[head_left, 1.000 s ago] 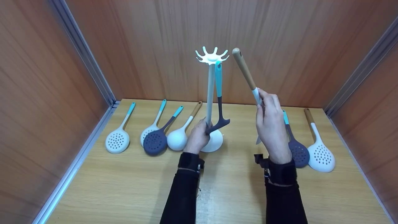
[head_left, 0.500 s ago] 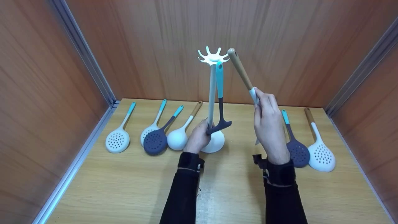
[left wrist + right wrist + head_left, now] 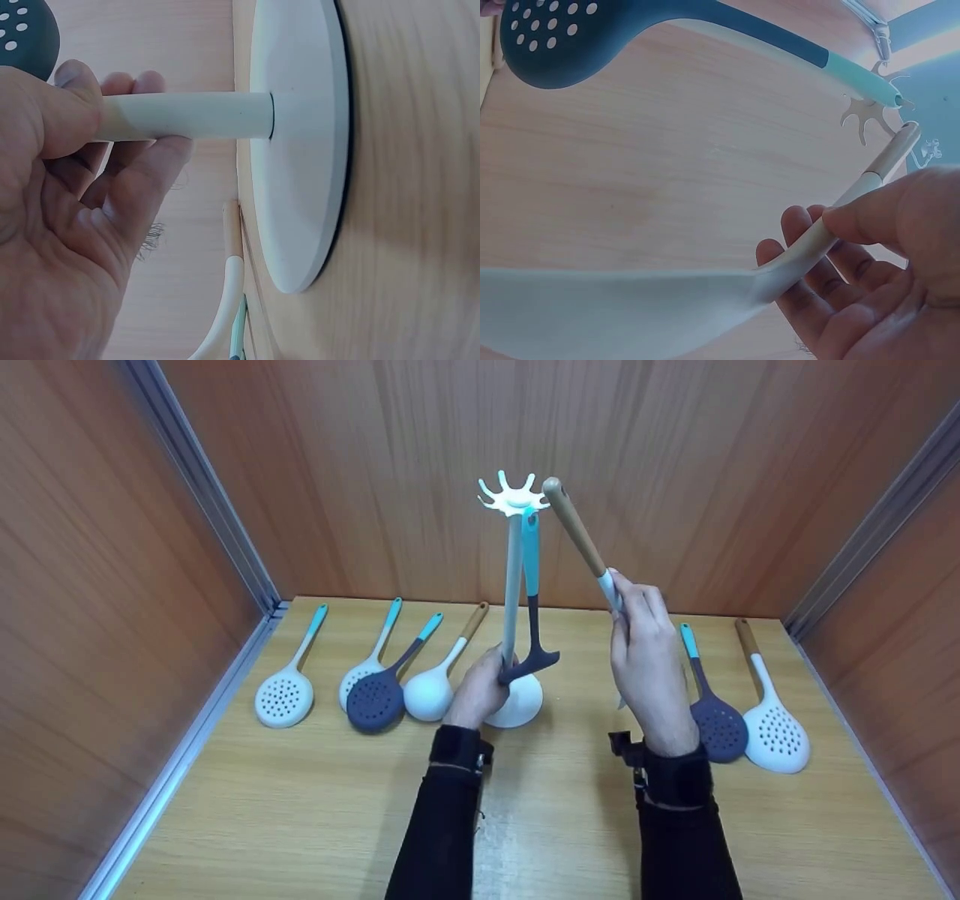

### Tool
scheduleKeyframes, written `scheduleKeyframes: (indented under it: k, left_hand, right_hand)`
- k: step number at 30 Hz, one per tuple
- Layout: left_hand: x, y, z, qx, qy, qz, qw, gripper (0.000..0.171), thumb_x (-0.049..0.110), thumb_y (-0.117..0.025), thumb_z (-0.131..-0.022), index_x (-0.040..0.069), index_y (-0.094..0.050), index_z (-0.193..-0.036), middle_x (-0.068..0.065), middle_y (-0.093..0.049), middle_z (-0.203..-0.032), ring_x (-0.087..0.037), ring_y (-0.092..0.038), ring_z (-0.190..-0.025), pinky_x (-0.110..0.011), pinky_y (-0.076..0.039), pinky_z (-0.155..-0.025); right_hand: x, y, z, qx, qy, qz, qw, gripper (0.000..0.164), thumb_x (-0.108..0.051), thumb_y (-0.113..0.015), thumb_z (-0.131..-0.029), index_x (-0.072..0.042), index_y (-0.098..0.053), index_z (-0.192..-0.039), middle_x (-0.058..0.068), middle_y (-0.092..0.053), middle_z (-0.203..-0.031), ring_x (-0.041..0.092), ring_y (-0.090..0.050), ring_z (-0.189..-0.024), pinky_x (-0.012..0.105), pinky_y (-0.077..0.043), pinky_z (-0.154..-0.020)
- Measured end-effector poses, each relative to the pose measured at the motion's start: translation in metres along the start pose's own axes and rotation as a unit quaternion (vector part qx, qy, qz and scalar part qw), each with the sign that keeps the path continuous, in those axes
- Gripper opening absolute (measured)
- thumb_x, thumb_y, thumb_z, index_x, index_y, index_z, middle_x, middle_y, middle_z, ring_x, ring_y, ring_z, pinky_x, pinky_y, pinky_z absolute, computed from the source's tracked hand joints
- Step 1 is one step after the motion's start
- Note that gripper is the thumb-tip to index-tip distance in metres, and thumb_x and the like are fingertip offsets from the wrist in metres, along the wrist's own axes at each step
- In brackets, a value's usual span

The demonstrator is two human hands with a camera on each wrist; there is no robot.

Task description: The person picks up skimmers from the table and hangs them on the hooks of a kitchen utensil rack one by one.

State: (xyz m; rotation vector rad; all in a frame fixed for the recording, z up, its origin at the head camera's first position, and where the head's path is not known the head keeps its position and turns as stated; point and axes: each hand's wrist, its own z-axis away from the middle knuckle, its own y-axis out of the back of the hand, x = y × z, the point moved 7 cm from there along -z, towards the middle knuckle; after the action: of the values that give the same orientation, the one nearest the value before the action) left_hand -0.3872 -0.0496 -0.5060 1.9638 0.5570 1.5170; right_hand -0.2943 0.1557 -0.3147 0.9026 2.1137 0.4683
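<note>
My left hand grips the post of a white utensil stand; its round base rests on the table. A dark skimmer with a turquoise handle hangs from the stand's hooked top. My right hand pinches the neck of a white utensil with a wood-coloured handle, raised right of the stand. The handle's end is close beside the hooks. In the right wrist view its broad white head is seen side-on and cut off by the frame, so its kind cannot be told.
Left on the table lie a white skimmer, another white skimmer partly under a dark skimmer, and a white ladle. On the right lie a dark slotted turner and a white one. Wooden panels enclose the table.
My right hand has moved slightly left, bringing the handle's end closer to the hooks. The stand has shifted a little right in my left hand's grip.
</note>
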Motion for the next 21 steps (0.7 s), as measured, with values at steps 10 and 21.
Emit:
scheduleKeyframes:
  k: [10, 21]
  left_hand:
    - [0.0016, 0.0001, -0.0004, 0.007, -0.022, -0.005, 0.9997, 0.026, -0.007, -0.061, -0.093, 0.016, -0.057, -0.103, -0.001, -0.06, -0.097, -0.021, -0.059, -0.091, -0.041, -0.052, -0.082]
    - [0.0006, -0.0002, -0.0016, 0.002, -0.007, -0.003, 1.0, 0.023, -0.004, -0.06, -0.095, 0.017, -0.058, -0.103, -0.002, -0.061, -0.099, -0.021, -0.061, -0.092, -0.042, -0.053, -0.084]
  right_hand:
    - [-0.0007, -0.0035, 0.0004, 0.003, 0.014, -0.006, 1.0, 0.054, 0.006, -0.056, -0.102, -0.016, -0.053, -0.151, 0.015, -0.057, -0.128, 0.031, -0.063, -0.122, 0.05, -0.055, -0.097]
    - [0.0025, -0.0006, -0.0004, 0.01, 0.007, -0.015, 1.0, 0.054, 0.004, -0.058, -0.101, -0.018, -0.053, -0.151, 0.015, -0.057, -0.128, 0.029, -0.063, -0.118, 0.049, -0.057, -0.096]
